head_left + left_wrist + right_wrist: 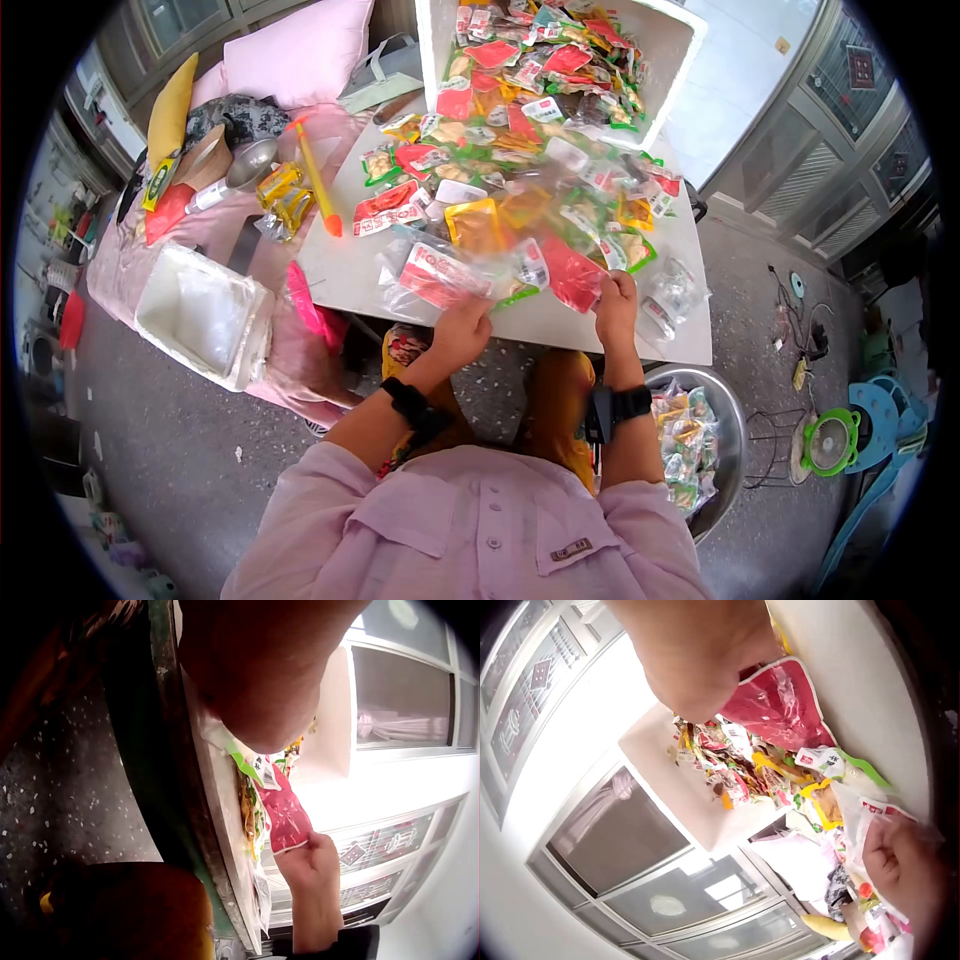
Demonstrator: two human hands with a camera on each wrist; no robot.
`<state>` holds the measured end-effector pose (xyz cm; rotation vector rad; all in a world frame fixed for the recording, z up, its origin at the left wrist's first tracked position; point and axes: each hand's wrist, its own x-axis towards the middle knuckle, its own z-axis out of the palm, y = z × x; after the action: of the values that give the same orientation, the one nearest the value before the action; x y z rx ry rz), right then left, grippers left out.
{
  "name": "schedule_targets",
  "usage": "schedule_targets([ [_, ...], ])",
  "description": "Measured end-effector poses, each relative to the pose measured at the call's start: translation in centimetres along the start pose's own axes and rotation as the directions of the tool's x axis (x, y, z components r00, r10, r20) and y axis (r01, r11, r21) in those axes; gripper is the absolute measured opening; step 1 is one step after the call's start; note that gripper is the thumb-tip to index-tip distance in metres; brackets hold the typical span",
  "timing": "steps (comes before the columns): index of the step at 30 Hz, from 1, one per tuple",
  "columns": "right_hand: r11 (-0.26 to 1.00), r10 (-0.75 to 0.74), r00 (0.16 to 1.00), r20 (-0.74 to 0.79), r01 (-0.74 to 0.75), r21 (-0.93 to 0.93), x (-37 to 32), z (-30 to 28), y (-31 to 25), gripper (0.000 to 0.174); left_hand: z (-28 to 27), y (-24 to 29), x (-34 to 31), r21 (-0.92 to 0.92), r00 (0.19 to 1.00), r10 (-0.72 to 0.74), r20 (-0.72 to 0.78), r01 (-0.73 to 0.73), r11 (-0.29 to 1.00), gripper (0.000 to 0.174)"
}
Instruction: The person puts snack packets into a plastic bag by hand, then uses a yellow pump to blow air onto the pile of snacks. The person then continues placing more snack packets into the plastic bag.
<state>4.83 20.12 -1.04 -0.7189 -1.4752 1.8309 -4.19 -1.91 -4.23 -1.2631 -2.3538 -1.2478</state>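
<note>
My right hand (pixel 616 308) pinches the near corner of a flat red food packet (pixel 572 275) by the table's front edge. Curled fingers of my left hand (pixel 462 330) grip a clear plastic bag (pixel 849 804), seen in the right wrist view. A red-and-white printed packet (pixel 432 275) shows at the bag in the head view. Between the hands is a green-edged packet (pixel 530 268), overlapping the red one. Just beyond lies a yellow-edged packet (pixel 474 227). In the left wrist view, the right thumb and fingers hold the red packet's edge.
A white foam box (pixel 686 45) spills many packets onto the white table (pixel 680 335). Crumpled clear bags (pixel 678 292) lie at the right. A metal basin (pixel 735 425) of packets stands below; another foam box (pixel 150 300) sits left on pink cloth. An orange-yellow stick (pixel 318 180) lies along the table's left edge.
</note>
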Motion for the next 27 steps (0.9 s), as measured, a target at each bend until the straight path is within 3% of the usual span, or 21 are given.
schedule_targets([
  [6,0.928,0.053,0.997,-0.062,-0.026,0.371,-0.9,-1.3,-1.5,0.004,-0.4,0.8,0.2,-0.018,0.999,-0.037,0.020,0.037,0.999,0.023],
  [11,0.854,0.158,0.987,0.030,-0.152,0.497,-2.7,-1.7,-3.6,0.004,-1.0,1.7,0.3,-0.026,0.978,-0.166,0.122,0.171,0.985,0.030],
  [14,0.843,0.169,0.983,0.067,-0.180,0.507,-3.9,-1.7,-4.9,0.003,-0.6,1.7,0.1,0.046,0.997,-0.054,0.056,0.051,0.998,0.038],
  [17,0.852,0.178,0.976,0.127,-0.218,0.476,-5.1,-0.8,-5.5,0.004,-1.8,4.9,1.4,0.152,0.982,0.189,-0.018,-0.184,0.971,0.047],
  [20,0.837,0.174,0.957,0.234,-0.268,0.478,-6.6,0.7,-5.8,0.005,-2.5,8.3,2.6,0.141,0.958,0.280,-0.060,-0.270,0.953,0.043],
  [23,0.827,0.163,0.922,0.351,-0.322,0.460,-8.0,1.6,-6.0,0.008,-1.3,8.2,2.2,0.026,0.991,0.118,0.066,-0.120,0.992,0.045],
  [24,0.827,0.177,0.908,0.379,-0.346,0.443,-8.6,1.8,-6.7,0.009,-0.9,7.7,2.0,0.033,0.990,0.144,0.009,-0.144,0.989,0.037],
  [25,0.826,0.190,0.894,0.407,-0.369,0.425,-9.0,2.0,-7.0,0.010,-0.7,7.5,1.7,-0.196,0.996,-0.050,0.079,0.065,0.978,0.034],
  [26,0.904,0.154,0.924,0.350,-0.275,0.329,-8.9,1.6,-6.1,0.016,-0.5,7.4,1.5,-0.397,0.957,-0.219,0.190,0.279,0.875,0.030],
  [27,0.964,0.149,0.941,0.304,-0.206,0.167,-8.8,1.0,-4.7,0.018,-0.1,7.3,1.0,-0.549,0.878,-0.347,0.330,0.478,0.686,0.027],
])
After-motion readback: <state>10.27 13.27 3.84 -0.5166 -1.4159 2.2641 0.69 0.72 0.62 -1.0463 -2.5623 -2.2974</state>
